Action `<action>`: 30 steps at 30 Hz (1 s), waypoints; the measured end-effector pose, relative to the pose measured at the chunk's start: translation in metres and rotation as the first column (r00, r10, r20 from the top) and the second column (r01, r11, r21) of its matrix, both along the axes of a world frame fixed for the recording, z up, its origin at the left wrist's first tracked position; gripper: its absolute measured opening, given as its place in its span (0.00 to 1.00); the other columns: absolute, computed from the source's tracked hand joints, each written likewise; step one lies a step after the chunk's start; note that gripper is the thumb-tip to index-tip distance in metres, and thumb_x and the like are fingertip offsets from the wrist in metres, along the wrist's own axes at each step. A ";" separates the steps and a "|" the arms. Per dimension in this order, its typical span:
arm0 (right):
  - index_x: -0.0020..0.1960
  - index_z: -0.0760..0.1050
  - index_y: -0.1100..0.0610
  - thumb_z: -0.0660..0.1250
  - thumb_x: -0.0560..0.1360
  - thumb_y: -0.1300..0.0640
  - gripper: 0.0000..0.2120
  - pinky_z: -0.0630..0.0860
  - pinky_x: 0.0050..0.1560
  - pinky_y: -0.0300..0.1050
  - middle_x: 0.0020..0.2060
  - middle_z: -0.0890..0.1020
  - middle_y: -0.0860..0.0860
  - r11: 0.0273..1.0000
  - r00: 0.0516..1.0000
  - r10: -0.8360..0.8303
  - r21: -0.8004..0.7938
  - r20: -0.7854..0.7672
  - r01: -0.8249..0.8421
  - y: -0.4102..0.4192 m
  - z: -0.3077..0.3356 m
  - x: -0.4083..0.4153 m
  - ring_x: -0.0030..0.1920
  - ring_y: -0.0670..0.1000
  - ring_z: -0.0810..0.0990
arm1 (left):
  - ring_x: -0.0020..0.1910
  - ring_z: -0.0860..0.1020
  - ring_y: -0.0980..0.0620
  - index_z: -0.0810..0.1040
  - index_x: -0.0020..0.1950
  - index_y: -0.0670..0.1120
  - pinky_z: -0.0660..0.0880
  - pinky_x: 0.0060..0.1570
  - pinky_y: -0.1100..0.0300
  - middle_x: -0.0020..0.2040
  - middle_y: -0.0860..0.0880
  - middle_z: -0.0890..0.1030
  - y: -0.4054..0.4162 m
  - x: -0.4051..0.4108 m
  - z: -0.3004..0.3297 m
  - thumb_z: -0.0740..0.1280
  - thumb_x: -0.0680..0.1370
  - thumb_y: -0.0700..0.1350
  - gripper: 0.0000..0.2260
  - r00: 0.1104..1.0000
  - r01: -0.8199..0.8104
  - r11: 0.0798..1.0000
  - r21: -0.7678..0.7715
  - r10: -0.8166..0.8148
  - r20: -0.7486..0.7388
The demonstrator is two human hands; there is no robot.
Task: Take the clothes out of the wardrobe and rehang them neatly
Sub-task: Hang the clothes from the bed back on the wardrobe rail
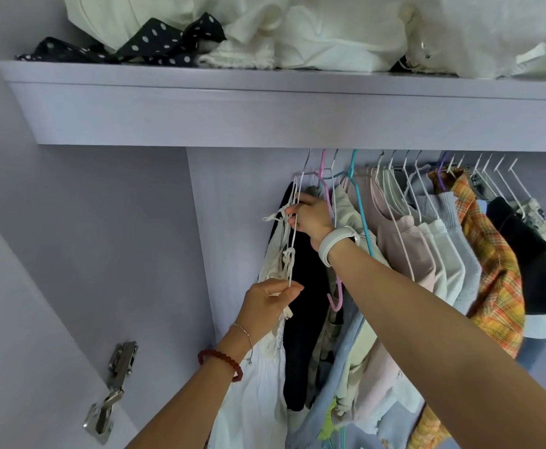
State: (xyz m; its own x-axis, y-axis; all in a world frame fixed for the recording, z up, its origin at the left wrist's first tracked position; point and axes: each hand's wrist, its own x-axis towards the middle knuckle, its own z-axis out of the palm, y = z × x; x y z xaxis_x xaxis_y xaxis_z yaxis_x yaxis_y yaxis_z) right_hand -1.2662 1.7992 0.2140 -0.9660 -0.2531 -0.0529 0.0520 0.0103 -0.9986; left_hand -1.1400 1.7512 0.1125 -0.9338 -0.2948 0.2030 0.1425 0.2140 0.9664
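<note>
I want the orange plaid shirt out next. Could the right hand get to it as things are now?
Probably yes, once it lets go. The right hand is gripping the white straps at the rail's left end; the orange plaid shirt hangs further right, its front uncovered, with nothing between.
</note>
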 end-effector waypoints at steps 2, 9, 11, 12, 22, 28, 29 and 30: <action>0.60 0.67 0.74 0.53 0.73 0.74 0.16 0.64 0.31 0.40 0.34 0.71 0.58 0.993 0.999 0.041 0.111 -0.016 -0.039 0.003 -0.004 0.000 0.28 0.50 0.66 | 0.46 0.77 0.63 0.81 0.53 0.43 0.69 0.50 0.77 0.48 0.50 0.80 -0.001 -0.002 -0.006 0.66 0.75 0.36 0.08 0.999 -0.020 1.000 -0.008 0.021 0.041; 0.59 0.71 0.72 0.55 0.74 0.74 0.15 0.68 0.28 0.30 0.31 0.71 0.54 0.992 0.991 0.057 0.115 -0.120 -0.044 0.011 -0.011 -0.010 0.29 0.47 0.69 | 0.41 0.75 0.60 0.83 0.44 0.38 0.69 0.48 0.70 0.40 0.48 0.79 0.003 -0.010 0.001 0.67 0.75 0.37 0.05 1.000 0.008 0.996 -0.092 -0.008 0.004; 0.59 0.71 0.71 0.54 0.74 0.74 0.16 0.68 0.27 0.27 0.32 0.72 0.54 0.997 0.981 0.020 0.073 -0.195 -0.006 0.012 -0.014 -0.007 0.29 0.47 0.69 | 0.41 0.76 0.66 0.83 0.47 0.40 0.70 0.49 0.70 0.41 0.52 0.79 0.008 -0.008 0.003 0.67 0.75 0.36 0.06 0.999 0.012 0.993 -0.119 -0.018 -0.051; 0.60 0.72 0.69 0.53 0.74 0.74 0.17 0.68 0.27 0.25 0.31 0.72 0.53 0.999 0.976 0.020 0.045 -0.215 -0.011 0.014 -0.016 -0.007 0.30 0.47 0.69 | 0.42 0.76 0.68 0.82 0.50 0.41 0.71 0.51 0.70 0.43 0.52 0.79 0.009 -0.007 0.003 0.67 0.75 0.35 0.07 0.997 0.007 0.992 -0.124 -0.017 -0.072; 0.65 0.70 0.64 0.54 0.75 0.73 0.20 0.68 0.35 0.27 0.32 0.74 0.51 0.999 0.948 0.043 -0.001 -0.314 -0.045 0.026 -0.030 0.001 0.28 0.40 0.71 | 0.53 0.77 0.53 0.81 0.53 0.42 0.69 0.60 0.63 0.49 0.52 0.80 0.010 0.010 -0.003 0.67 0.75 0.36 0.08 0.998 0.011 0.981 -0.192 -0.023 -0.061; 0.68 0.66 0.64 0.54 0.75 0.74 0.22 0.70 0.38 0.26 0.33 0.74 0.50 1.000 0.940 0.008 -0.018 -0.342 -0.015 0.026 -0.028 0.003 0.26 0.39 0.72 | 0.51 0.77 0.55 0.80 0.54 0.40 0.71 0.58 0.65 0.49 0.50 0.79 0.005 0.010 -0.001 0.66 0.75 0.35 0.09 0.997 0.015 0.976 -0.216 -0.032 -0.072; 0.68 0.66 0.64 0.54 0.75 0.74 0.22 0.69 0.37 0.25 0.33 0.74 0.50 1.000 0.939 0.011 -0.013 -0.343 -0.017 0.026 -0.027 0.001 0.25 0.38 0.71 | 0.50 0.77 0.58 0.80 0.54 0.40 0.71 0.57 0.66 0.49 0.50 0.79 0.005 0.010 0.000 0.66 0.75 0.34 0.09 0.997 0.015 0.976 -0.216 -0.032 -0.077; 0.68 0.66 0.65 0.54 0.75 0.74 0.22 0.69 0.36 0.25 0.33 0.74 0.50 1.000 0.939 0.017 -0.011 -0.344 -0.022 0.025 -0.027 0.000 0.25 0.38 0.72 | 0.49 0.77 0.62 0.80 0.55 0.40 0.71 0.56 0.68 0.48 0.51 0.79 0.004 0.009 0.002 0.66 0.75 0.34 0.10 0.996 0.016 0.978 -0.210 -0.033 -0.077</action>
